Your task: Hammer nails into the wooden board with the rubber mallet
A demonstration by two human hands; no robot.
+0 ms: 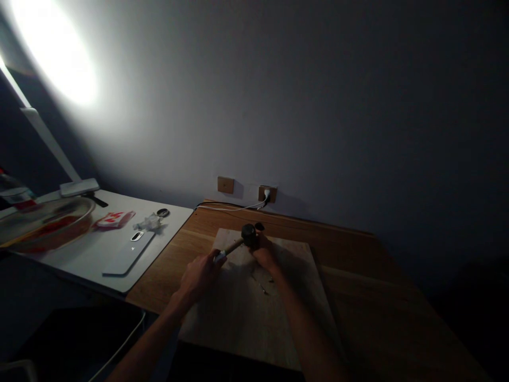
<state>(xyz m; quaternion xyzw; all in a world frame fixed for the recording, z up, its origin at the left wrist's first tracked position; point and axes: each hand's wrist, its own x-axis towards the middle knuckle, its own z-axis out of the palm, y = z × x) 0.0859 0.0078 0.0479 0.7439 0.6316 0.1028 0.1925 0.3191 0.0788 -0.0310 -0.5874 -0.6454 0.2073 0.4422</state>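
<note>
My left hand [202, 273] is wrapped round the pale handle of a hammer [234, 246]. Its dark, blocky head is up at the right end, over the far part of a wooden board [238, 323]. Right beside that head, my right hand [263, 251] is closed and rests low over the board, its fingertips partly hidden. A small dark round piece [259, 226] shows just beyond its fingers; whether the hand grips it is unclear in the dim light. Several tiny bits, among them a small shiny piece [264, 289], lie on the board between my forearms.
The board lies on a brown wooden table [377, 297]. On the adjoining white table [175, 217] are a flat white scale [129, 255], a red-and-white packet [115, 219], crumpled plastic [150, 223], a large clear basin [85, 212] and a lamp [47, 138]. Cables run to a wall socket [272, 192].
</note>
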